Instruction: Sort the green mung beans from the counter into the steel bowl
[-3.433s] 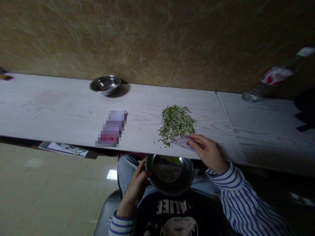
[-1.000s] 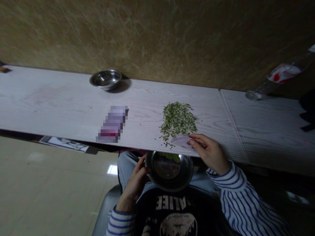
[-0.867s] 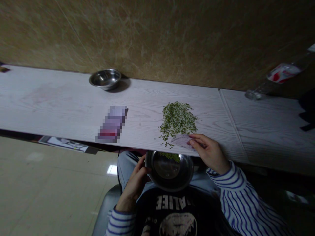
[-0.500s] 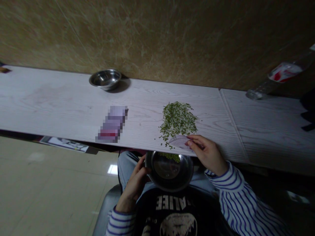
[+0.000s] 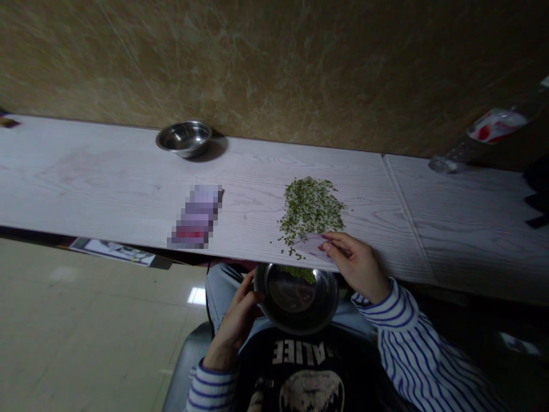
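Note:
My left hand (image 5: 237, 315) is closed on the left rim of a metal bowl (image 5: 295, 317), which sits over my lap against the table's front edge. Inside it, a small heap of green beans (image 5: 302, 274) lies near the far side. My right hand (image 5: 355, 260) pinches a thin, pale purplish piece of paper or card (image 5: 311, 245) at the near edge of the table. Just beyond this piece, small green beans (image 5: 311, 206) are spread loosely on the table top, with a few strays toward the front edge.
A smaller metal bowl (image 5: 184, 140) stands near the wall. Left of the beans lies a flat, blurred-out rectangular item (image 5: 197, 216). A clear plastic bottle (image 5: 493, 129) with a red and white label is at the far right. The white wood-grain table (image 5: 107, 171) has a seam on the right.
My right hand, with the pale piece, has shifted slightly left and away from me. My left hand and the bowl have barely moved.

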Motion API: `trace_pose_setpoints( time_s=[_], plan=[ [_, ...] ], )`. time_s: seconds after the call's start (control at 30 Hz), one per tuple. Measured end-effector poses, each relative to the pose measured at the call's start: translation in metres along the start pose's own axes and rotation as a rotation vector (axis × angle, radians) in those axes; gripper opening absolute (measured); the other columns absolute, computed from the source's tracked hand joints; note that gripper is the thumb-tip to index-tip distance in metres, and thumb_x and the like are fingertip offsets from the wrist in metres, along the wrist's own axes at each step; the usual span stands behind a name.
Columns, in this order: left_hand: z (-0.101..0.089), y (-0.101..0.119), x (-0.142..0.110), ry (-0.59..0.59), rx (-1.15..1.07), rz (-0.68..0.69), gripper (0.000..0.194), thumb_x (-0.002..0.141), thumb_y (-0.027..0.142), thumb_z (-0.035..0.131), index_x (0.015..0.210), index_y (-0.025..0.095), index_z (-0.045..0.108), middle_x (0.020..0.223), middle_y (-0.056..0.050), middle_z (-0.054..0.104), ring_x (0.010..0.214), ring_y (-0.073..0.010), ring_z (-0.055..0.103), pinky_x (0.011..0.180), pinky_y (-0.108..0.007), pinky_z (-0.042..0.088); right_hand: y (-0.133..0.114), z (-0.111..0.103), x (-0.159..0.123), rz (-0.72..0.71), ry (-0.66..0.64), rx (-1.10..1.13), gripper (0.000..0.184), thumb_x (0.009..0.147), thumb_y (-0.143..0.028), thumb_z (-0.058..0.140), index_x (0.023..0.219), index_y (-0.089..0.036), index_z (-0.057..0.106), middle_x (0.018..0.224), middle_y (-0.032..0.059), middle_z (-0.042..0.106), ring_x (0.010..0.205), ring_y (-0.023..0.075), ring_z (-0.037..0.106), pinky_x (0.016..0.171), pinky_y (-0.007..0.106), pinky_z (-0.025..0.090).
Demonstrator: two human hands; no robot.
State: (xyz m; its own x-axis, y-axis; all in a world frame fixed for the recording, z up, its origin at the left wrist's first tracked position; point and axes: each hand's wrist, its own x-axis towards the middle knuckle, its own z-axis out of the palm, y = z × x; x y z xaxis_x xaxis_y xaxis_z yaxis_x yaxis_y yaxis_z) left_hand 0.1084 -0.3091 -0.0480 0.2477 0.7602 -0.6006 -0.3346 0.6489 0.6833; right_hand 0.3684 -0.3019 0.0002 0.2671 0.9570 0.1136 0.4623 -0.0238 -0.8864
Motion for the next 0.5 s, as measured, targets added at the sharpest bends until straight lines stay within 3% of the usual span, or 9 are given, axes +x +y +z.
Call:
trace_pose_setpoints(
  time_s=[0.27,0.5],
  plan=[
    [0.002,0.002,0.001,-0.003,0.008,-0.003,0.068,0.060,0.024,0.074,0.128,0.023,0.066,0.122,-0.009,0.070,0.106,-0.0342,0.065,0.062,-0.030,0.051,0.001,-0.008,0.003,0.005,0.051,0.006,0.028,0.087,-0.035,0.063,0.106,-0.017,0.072,0.092,0.0117,0.081,0.088,0.0269,0.078,0.081,0.041,0.062],
    [-0.004,-0.003,0.003,-0.006,-0.017,0.003,0.069,0.062,0.023,0.074,0.130,0.023,0.065,0.127,-0.009,0.069,0.109,-0.0350,0.064,0.067,-0.033,0.053,-0.002,0.003,0.003,-0.002,0.018,-0.017,0.028,0.089,-0.035,0.062,0.108,-0.018,0.073,0.096,0.0115,0.081,0.088,0.0265,0.078,0.081,0.041,0.062]
  ],
)
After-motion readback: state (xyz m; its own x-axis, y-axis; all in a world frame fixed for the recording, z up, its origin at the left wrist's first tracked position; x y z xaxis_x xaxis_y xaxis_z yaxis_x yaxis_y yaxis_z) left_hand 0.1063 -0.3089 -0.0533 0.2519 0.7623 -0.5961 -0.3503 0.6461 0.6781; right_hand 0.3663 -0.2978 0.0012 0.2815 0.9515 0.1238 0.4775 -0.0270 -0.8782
